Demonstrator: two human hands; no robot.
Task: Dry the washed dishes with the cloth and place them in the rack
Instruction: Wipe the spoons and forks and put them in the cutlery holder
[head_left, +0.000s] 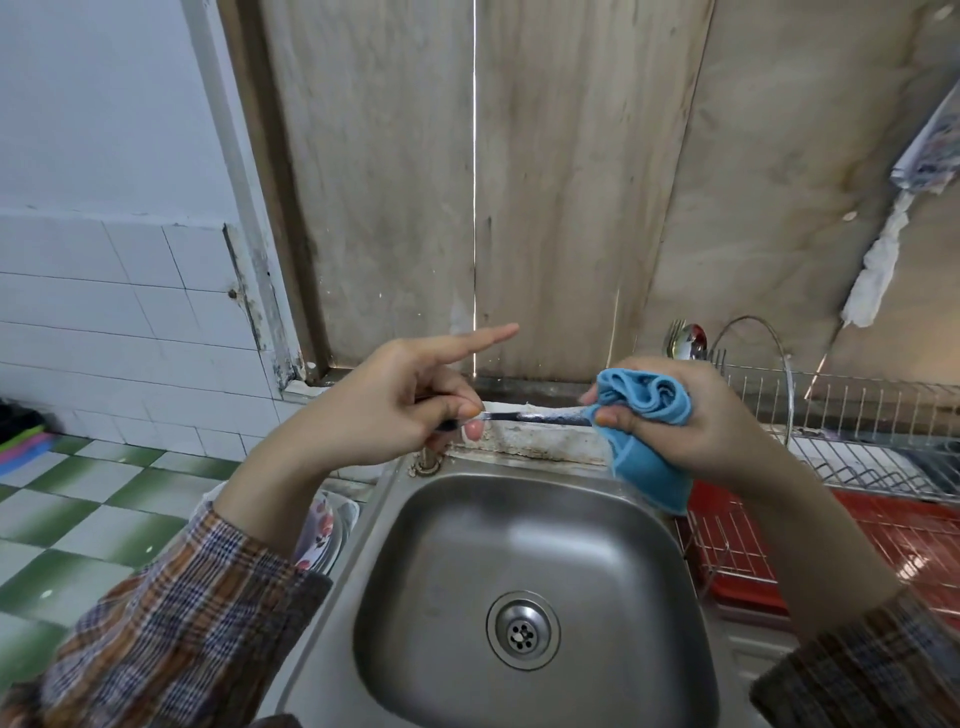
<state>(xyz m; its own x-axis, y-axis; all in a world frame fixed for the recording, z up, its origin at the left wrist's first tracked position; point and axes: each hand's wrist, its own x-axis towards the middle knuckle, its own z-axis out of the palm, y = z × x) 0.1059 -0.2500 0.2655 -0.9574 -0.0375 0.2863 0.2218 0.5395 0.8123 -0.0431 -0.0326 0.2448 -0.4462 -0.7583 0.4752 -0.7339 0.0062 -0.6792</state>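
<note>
A thin metal utensil with a dark handle is held level above the back of the sink. My left hand pinches its handle end, index finger pointing out straight. My right hand grips a bunched blue cloth wrapped round the utensil's other end, which is hidden inside the cloth. The wire dish rack stands to the right, with a spoon and a fork upright at its back left corner.
A steel sink with a drain lies below my hands. A red tray sits under the rack. A patterned plate lies left of the sink. Wooden boards form the wall behind; a green-and-white tiled floor is at left.
</note>
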